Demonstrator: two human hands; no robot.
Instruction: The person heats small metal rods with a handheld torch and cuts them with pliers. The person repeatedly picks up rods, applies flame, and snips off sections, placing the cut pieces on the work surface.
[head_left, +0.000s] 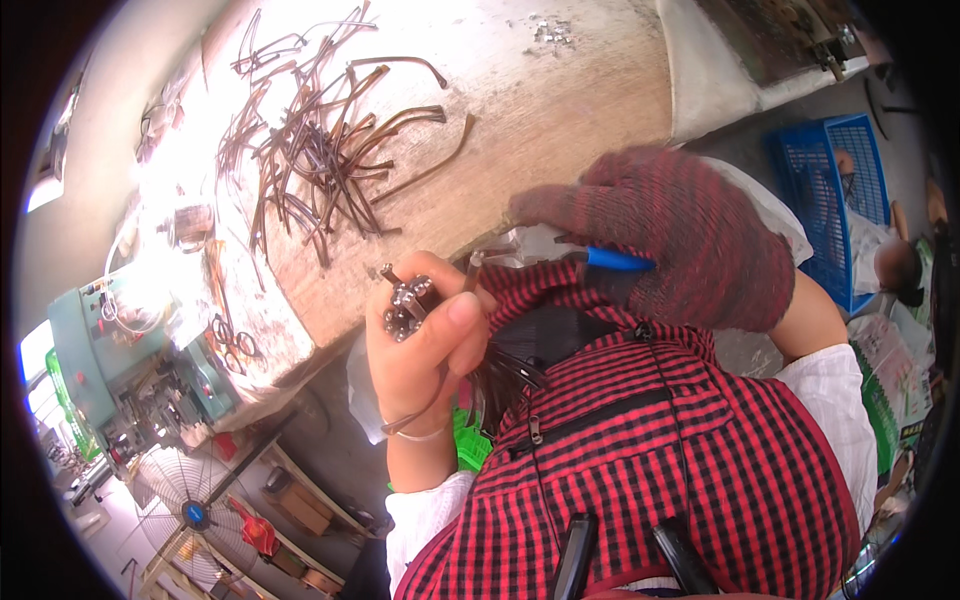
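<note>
My bare left hand (431, 337) grips a bundle of dark eyeglass temples (504, 382). Their metal hinge ends (407, 304) poke out above the fingers, and the thin arms hang down below. One temple (473, 271) stands up between thumb and forefinger. Close by on the right, my right hand (675, 232), in a dark red knitted glove, is closed around a blue-handled hand tool (619, 259), probably pliers. The tool's jaws point toward that temple; whether they touch it is unclear. A loose pile of brown temples (322, 157) lies on the wooden tabletop (525, 142).
Small metal pieces (553, 31) are scattered at the table's far side. A teal machine (127, 337) stands at the left, above a floor fan (169, 487). To the right is a blue plastic crate (832, 210). A red-and-black checked apron (645, 465) covers my front.
</note>
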